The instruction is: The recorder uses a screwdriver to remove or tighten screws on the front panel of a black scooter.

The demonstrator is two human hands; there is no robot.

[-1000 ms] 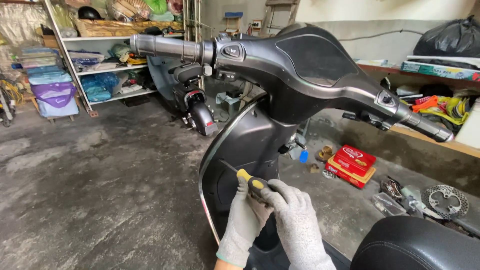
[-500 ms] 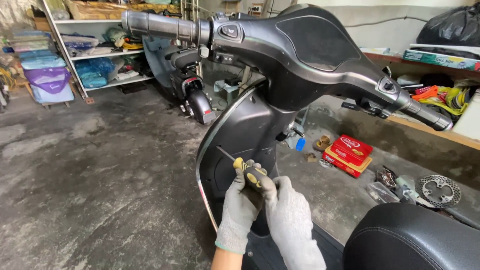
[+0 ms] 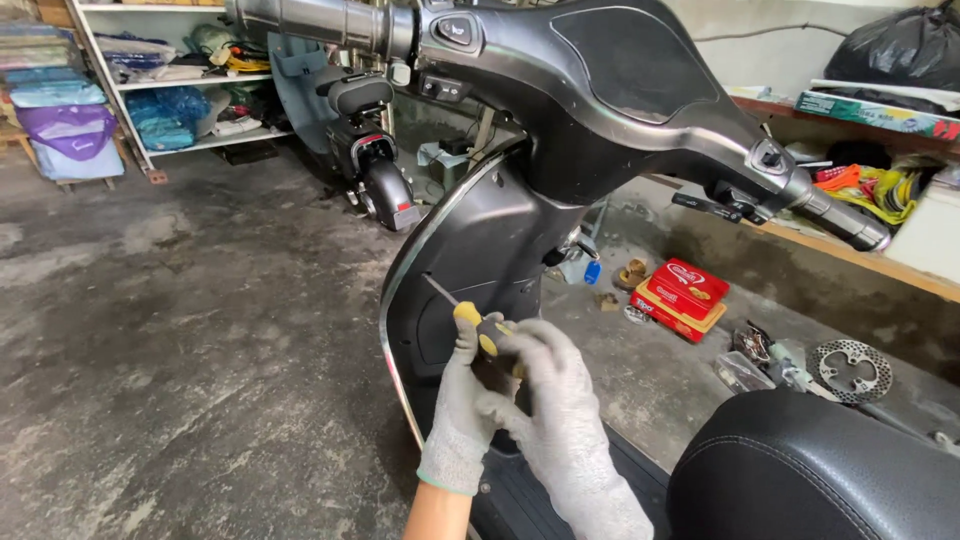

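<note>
Since a moment ago your view has dropped closer and your hands have pushed the screwdriver (image 3: 480, 330) nearer the scooter's front panel (image 3: 480, 250). Your left hand (image 3: 462, 400) wraps its gloved fingers (image 3: 467, 345) around the yellow-and-black handle, and your right hand (image 3: 555, 400) clamps over it from the other side. Its metal shaft slants up and left, tip touching the dark panel just inside the chrome edge trim (image 3: 400, 300). Behind lies a red tin (image 3: 683, 295) on the floor.
</note>
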